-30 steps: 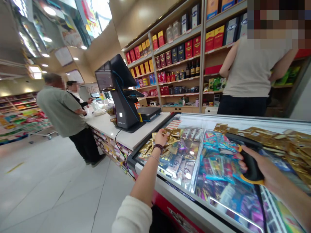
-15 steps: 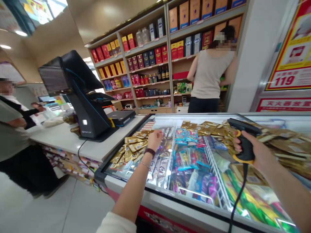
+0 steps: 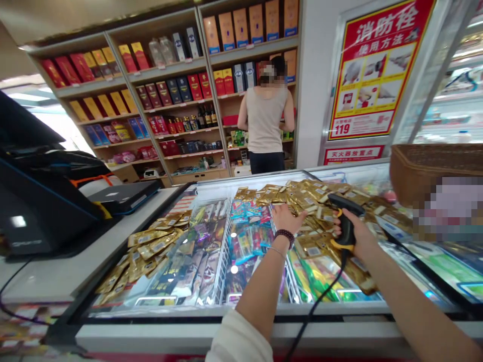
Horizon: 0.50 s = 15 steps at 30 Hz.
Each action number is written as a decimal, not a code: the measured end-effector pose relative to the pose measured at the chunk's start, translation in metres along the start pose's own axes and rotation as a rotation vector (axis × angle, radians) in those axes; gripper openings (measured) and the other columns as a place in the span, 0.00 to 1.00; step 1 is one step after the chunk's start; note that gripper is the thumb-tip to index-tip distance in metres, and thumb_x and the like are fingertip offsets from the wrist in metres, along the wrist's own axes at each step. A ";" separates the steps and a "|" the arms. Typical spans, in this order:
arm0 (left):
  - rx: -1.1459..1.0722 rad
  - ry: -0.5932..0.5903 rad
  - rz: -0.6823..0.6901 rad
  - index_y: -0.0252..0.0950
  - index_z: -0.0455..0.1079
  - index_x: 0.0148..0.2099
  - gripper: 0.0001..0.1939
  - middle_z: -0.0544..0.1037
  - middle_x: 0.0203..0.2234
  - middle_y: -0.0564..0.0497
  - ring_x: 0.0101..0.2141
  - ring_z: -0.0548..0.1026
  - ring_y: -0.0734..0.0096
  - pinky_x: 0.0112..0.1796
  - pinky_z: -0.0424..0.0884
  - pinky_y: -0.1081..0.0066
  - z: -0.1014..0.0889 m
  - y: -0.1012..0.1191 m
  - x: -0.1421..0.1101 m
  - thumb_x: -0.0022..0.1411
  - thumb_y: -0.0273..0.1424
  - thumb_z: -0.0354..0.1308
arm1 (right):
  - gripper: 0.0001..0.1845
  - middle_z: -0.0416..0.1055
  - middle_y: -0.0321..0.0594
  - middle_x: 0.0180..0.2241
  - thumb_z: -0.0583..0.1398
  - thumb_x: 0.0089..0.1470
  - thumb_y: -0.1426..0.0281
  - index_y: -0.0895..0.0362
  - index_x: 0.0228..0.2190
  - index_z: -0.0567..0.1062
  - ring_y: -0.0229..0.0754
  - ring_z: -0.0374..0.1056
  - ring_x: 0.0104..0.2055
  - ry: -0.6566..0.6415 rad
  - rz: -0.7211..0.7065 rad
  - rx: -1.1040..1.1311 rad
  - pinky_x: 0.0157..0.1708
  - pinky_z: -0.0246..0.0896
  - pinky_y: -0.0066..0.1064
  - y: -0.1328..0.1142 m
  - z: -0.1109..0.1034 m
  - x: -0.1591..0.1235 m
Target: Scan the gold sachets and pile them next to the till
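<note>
Our left hand (image 3: 287, 218) is open, fingers spread over the gold sachets (image 3: 307, 198) in the chest freezer (image 3: 241, 308); our right hand (image 3: 355, 236) grips a barcode scanner (image 3: 346, 221). Its trailing cord (image 3: 320, 296) could snag, dragging packets over the freezer's front edge.

There are two hands in view, one left hand (image 3: 289, 218) and one right hand (image 3: 358, 234), and one barcode scanner (image 3: 346, 221) with one cord (image 3: 320, 296). The left wrist wears two bracelets: one beaded bracelet (image 3: 284, 235) and one thin bracelet (image 3: 276, 252). There is one freezer (image 3: 241, 311) with two wire dividers (image 3: 222, 261). Beyond it stand one other person (image 3: 265, 120) and three shelf bays (image 3: 166, 68). Nearby are one wicker basket (image 3: 433, 168), one large red poster (image 3: 373, 70) and one small red sign (image 3: 352, 154).
</note>
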<state>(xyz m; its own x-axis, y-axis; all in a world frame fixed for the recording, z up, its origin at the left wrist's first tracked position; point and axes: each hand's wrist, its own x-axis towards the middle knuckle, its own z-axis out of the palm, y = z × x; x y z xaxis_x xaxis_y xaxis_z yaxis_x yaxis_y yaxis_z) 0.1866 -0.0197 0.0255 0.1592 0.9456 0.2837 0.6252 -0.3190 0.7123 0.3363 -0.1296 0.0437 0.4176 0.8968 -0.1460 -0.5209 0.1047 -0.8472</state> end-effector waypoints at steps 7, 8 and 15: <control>-0.014 0.012 -0.207 0.33 0.65 0.59 0.40 0.69 0.61 0.26 0.66 0.61 0.36 0.60 0.60 0.50 0.030 0.028 0.023 0.52 0.52 0.71 | 0.18 0.64 0.29 0.21 0.71 0.45 0.57 0.53 0.31 0.73 0.33 0.59 0.19 0.016 -0.026 -0.023 0.15 0.58 0.24 0.006 -0.007 0.013; -0.032 0.011 -0.223 0.34 0.66 0.58 0.39 0.71 0.60 0.26 0.65 0.63 0.37 0.60 0.61 0.50 0.032 0.027 0.027 0.51 0.49 0.72 | 0.19 0.64 0.29 0.21 0.71 0.44 0.56 0.53 0.31 0.73 0.33 0.59 0.18 0.015 -0.034 -0.033 0.15 0.59 0.25 0.007 -0.008 0.015; -0.147 -0.005 -0.160 0.35 0.74 0.49 0.15 0.82 0.48 0.35 0.52 0.79 0.48 0.53 0.71 0.59 0.008 -0.012 0.045 0.60 0.33 0.67 | 0.23 0.64 0.29 0.20 0.71 0.41 0.49 0.52 0.30 0.72 0.33 0.60 0.18 -0.027 -0.111 -0.160 0.15 0.60 0.26 0.010 -0.008 0.019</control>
<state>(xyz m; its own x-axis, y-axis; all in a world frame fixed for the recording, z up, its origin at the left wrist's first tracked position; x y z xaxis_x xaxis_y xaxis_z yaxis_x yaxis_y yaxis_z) 0.1923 0.0269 0.0246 0.0708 0.9850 0.1571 0.5246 -0.1708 0.8340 0.3449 -0.1149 0.0282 0.4449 0.8949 -0.0351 -0.3465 0.1359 -0.9281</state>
